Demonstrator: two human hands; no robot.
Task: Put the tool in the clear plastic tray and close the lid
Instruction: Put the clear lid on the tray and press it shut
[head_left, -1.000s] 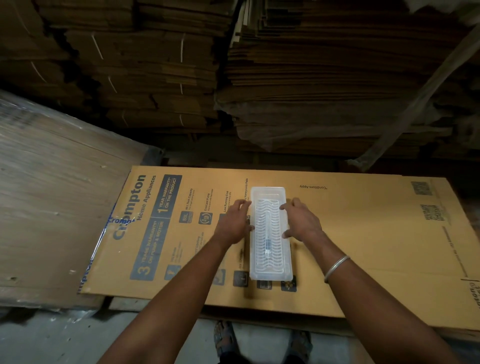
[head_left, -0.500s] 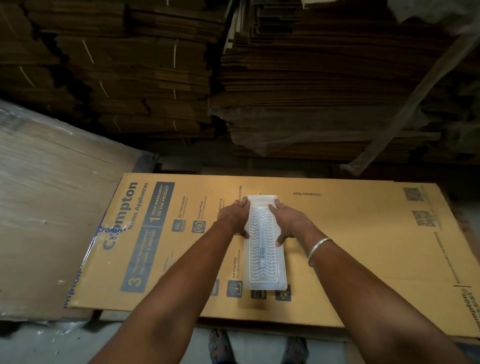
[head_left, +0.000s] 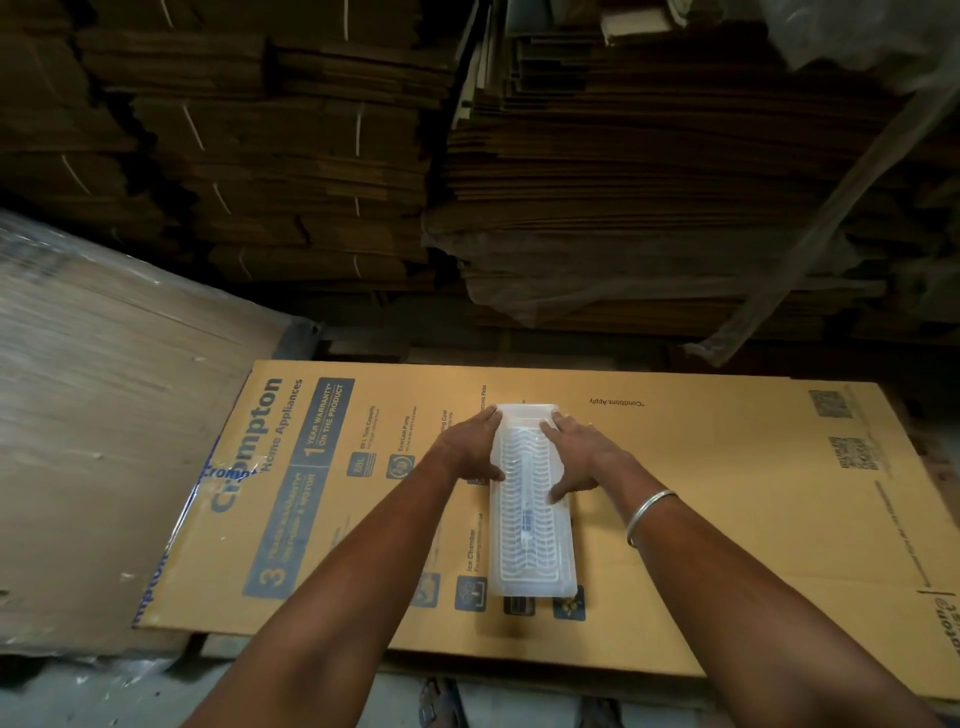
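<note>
A long clear plastic tray (head_left: 530, 551) lies lengthwise on a flattened printed carton, its ribbed lid down on top. Through the lid a slim tool (head_left: 525, 499) shows along the middle. My left hand (head_left: 470, 449) lies flat against the tray's far left edge, fingers spread. My right hand (head_left: 579, 454) presses on the far right part of the lid, thumb and fingers apart. Neither hand wraps around anything.
The printed carton (head_left: 727, 519) serves as the work surface. A plastic-wrapped stack of board (head_left: 104, 415) rises at the left. Tall piles of flattened cardboard (head_left: 571, 182) stand behind. My sandalled feet (head_left: 441, 706) show on the floor below the carton's near edge.
Both hands have slid toward the tray's far end and closed in on the lid. The tray itself has stayed in place on the carton.
</note>
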